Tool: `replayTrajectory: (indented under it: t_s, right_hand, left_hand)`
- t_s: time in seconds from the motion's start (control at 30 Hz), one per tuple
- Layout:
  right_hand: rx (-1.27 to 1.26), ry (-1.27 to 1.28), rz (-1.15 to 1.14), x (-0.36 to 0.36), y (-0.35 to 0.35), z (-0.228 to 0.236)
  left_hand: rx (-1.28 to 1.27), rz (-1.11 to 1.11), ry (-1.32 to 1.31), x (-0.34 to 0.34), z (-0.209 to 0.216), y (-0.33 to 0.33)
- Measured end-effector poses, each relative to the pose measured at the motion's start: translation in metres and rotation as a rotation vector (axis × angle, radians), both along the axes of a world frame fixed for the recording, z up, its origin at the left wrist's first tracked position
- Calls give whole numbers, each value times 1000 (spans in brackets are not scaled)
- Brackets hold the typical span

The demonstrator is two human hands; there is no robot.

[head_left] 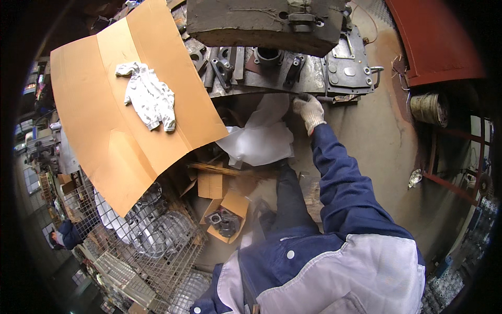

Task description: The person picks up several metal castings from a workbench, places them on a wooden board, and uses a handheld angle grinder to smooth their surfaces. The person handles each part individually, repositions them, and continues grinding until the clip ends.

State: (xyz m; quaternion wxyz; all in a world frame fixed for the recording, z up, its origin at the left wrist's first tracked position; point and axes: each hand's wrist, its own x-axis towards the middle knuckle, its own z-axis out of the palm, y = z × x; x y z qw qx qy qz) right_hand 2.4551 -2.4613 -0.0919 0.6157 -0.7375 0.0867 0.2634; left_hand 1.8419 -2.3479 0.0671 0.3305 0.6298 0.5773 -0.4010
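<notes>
Head view: In a crowded workshop, a worker in navy and pale grey stretches a gloved right hand [309, 111] to the near edge of a metal-topped bench [312, 73]. The fingers look curled beside a short dark bar [325, 99], though from here I cannot tell whether they are clamped on anything. The left hand is out of sight, its state unknown.

Just left of the glove and below the bench edge hangs a translucent white sheet [261, 141], rumpled; whether glove and sheet touch is unclear. Loose metal parts, among them a ring-shaped casting [268, 55] and a flat grey plate [350, 73], lie along the bench, a heavy dark block [251, 23] at its far side.

To the left, a white garment [149, 97] lies spread on a large cardboard sheet [89, 104]. Nearer, a small box [238, 204] stands open, dark parts inside.

As for progress, no finished piece can be singled out; the work appears to be mid-course, and what is left cannot be judged.
</notes>
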Motion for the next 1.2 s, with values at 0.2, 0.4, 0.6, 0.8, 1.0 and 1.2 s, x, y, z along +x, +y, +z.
replayTrajectory:
  t_s: [0.2,0.4,0.6,0.8,1.0,1.2]
  right_hand:
    - [231,58,-72,78,21,-55]
    - [-173,-51,183,125,56,-111]
    - [-69,-20,174,31,37,31]
    - [61,200,388,-86,46,190]
    - [78,166,878,-158,70,283]
    - [159,44,1144,-242,78,334]
  left_hand:
    - [-12,58,28,15,-4,-13]
    - [-20,128,-1,41,-8,-29]
    - [-25,131,-3,-6,-16,-35]
    - [45,-35,-40,-53,56,-14]
    - [208,426,-590,99,82,39]
    - [29,556,-1011,143,128,52]
